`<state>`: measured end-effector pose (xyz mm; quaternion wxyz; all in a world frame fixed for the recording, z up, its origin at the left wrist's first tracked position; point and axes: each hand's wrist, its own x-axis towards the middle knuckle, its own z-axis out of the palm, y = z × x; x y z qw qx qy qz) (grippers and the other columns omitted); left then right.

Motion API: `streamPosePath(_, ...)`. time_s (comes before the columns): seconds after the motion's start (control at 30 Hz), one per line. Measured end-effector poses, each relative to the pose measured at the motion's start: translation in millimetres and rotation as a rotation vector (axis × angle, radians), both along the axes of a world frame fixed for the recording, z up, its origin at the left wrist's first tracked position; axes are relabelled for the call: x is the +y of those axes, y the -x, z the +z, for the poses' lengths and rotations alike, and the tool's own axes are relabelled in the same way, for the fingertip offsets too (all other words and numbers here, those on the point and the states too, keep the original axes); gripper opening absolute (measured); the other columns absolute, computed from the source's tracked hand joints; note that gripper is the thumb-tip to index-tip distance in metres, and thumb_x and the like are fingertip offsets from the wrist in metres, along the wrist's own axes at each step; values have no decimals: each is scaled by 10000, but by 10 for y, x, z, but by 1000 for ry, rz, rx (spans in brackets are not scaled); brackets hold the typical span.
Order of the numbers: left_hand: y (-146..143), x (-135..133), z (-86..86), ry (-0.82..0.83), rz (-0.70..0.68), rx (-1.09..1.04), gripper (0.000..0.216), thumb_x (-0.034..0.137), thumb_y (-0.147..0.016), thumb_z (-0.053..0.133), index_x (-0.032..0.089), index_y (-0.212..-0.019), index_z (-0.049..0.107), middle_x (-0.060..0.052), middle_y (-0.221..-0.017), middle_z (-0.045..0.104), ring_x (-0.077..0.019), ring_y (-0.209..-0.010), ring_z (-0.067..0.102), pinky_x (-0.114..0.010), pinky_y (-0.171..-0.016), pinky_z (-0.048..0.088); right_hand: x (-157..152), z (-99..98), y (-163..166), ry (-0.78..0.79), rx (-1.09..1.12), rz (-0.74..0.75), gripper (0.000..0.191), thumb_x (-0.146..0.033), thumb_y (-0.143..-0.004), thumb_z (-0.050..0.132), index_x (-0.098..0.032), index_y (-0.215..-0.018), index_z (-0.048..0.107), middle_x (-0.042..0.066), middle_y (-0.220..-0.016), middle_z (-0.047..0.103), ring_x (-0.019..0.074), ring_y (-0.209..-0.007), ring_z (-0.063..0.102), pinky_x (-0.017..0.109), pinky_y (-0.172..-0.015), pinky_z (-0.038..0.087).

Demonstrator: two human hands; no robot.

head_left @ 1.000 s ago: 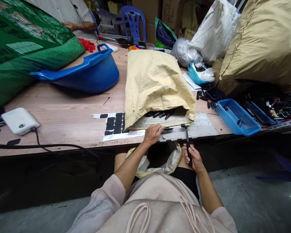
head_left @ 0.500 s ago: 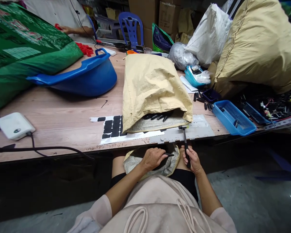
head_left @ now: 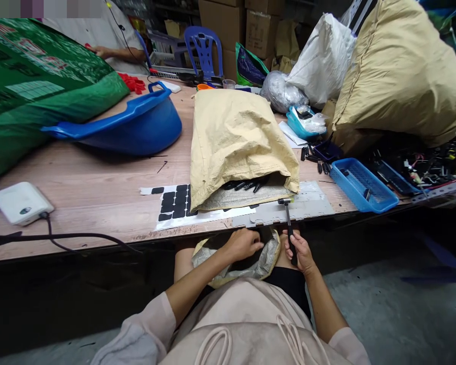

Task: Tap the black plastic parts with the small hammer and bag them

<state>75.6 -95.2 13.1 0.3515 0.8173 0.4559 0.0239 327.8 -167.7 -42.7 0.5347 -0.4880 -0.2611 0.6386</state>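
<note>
My right hand [head_left: 298,252] is closed round the black handle of a small hammer [head_left: 288,223], whose head rests on a grey plate [head_left: 311,205] at the table's front edge. Below that edge, my left hand [head_left: 244,245] curls its fingers at the mouth of an open sack [head_left: 265,261] on my lap; whether it holds anything is hidden. A tan woven sack [head_left: 235,142] lies on the table with several small black parts [head_left: 243,184] spilling from its opening. Beside it lies a white sheet of black square pads [head_left: 176,202].
A blue basin [head_left: 144,124] and a large green bag [head_left: 30,91] fill the left of the table. A white device [head_left: 21,203] with a black cable lies at the front left. A blue tray [head_left: 361,185], bulky sacks and clutter crowd the right. Another person's hand [head_left: 99,50] works at the far end.
My left hand has left the table edge with a small black part and dropped to the lap sack, where the part no longer shows. The hammer hand has barely moved.
</note>
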Motion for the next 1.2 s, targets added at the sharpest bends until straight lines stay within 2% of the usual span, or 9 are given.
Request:
streamPosePath(0.1,-195,398,269,-249,255,-110,216,415,-992,604,253,-1012,746,-49,-873,752,-229,-843,693,-308,-740,479,-1,-20,-4,-5,15,-4,523,-508,-787,847,-167,-1154,696,-35,-647,613,66,-398,431,188,-356,340)
streamPosePath(0.2,-360,864,340,-446,457,-92,195,362,-980,640,213,-1080,716,-107,-1074,719,-267,-1032,647,-342,-840,489,-2,-44,-13,-15,18,2,511,-495,-812,836,-163,-1174,697,-28,-657,621,68,-409,448,188,-366,354)
streamPosePath(0.3,-455,1179,283,-464,483,-13,195,345,-931,715,197,-1057,705,-135,-1179,670,-304,-1137,585,-379,-900,487,-2,-68,-20,-19,20,3,511,-500,-816,835,-165,-1176,696,-28,-658,626,66,-406,447,186,-366,354)
streamPosePath(0.37,-472,1246,231,-462,450,17,153,313,-934,708,197,-1035,703,-133,-1182,659,-308,-1150,567,-392,-920,482,-1,-78,-19,-21,21,4,517,-510,-805,841,-167,-1165,698,-29,-650,625,66,-399,440,187,-359,349)
streamPosePath(0.5,-373,1118,144,-490,398,-38,124,282,-973,647,196,-1040,706,-118,-1130,669,-294,-1111,584,-401,-943,475,-1,-76,-12,-22,33,7,495,-502,-812,835,-174,-1158,703,-24,-652,628,68,-401,437,191,-359,352)
streamPosePath(0.7,-40,811,-69,-405,327,-262,225,298,-1050,521,212,-1066,728,-60,-970,703,-226,-987,641,-353,-910,500,0,-37,-11,-19,50,26,483,-499,-812,827,-182,-1155,701,-34,-650,604,67,-403,439,189,-361,346)
streamPosePath(0.87,46,692,-243,-526,284,-242,271,296,-1061,498,193,-1067,749,-81,-929,703,-236,-932,638,-369,-885,502,-7,-9,-8,-3,40,27,489,-501,-805,832,-182,-1150,698,-39,-656,601,63,-411,438,186,-370,352)
streamPosePath(1.0,9,672,-287,-600,302,-283,246,280,-1058,506,190,-1131,724,-90,-1011,734,-238,-968,649,-371,-904,496,-7,1,-5,2,26,23,494,-504,-796,835,-184,-1147,697,-39,-658,602,66,-415,442,189,-376,357)
streamPosePath(1.2,-3,685,-277,-613,323,-306,231,274,-1053,506,196,-1066,723,-85,-1001,736,-238,-956,649,-375,-905,498,2,27,0,11,13,19,496,-505,-789,841,-179,-1137,704,-33,-661,605,73,-418,450,198,-375,361)
